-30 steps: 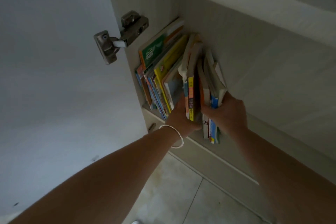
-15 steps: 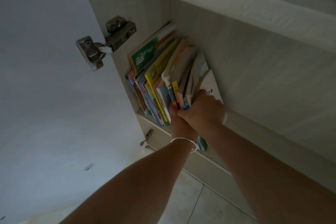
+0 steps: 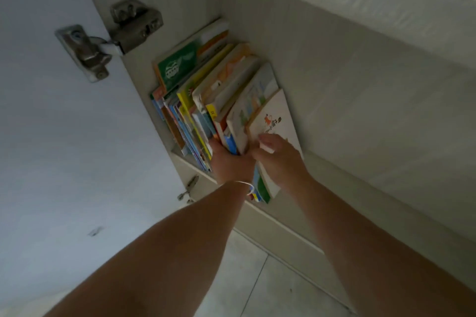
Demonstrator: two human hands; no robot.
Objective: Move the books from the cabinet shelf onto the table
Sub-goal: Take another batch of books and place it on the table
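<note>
A row of thin, colourful books [image 3: 206,100] stands leaning against the left wall of the cabinet shelf [image 3: 347,110]. The rightmost few, fronted by a white-covered book [image 3: 277,117], stick out past the shelf's front edge. My right hand [image 3: 279,159] grips this bundle from the right, thumb on the white cover. My left hand [image 3: 230,162], with a thin bracelet at the wrist, holds the same bundle from the left, its fingers hidden between the books.
The open cabinet door [image 3: 51,123] stands to the left on a metal hinge [image 3: 108,36]. A second hinge [image 3: 189,188] sits lower down. A thick shelf board [image 3: 360,8] runs above. Below lie the cabinet's lower front [image 3: 283,234] and a tiled floor [image 3: 257,285].
Both hands have closed together on the rightmost books and drawn them a little further out over the shelf edge. The white cover now shows more fully.
</note>
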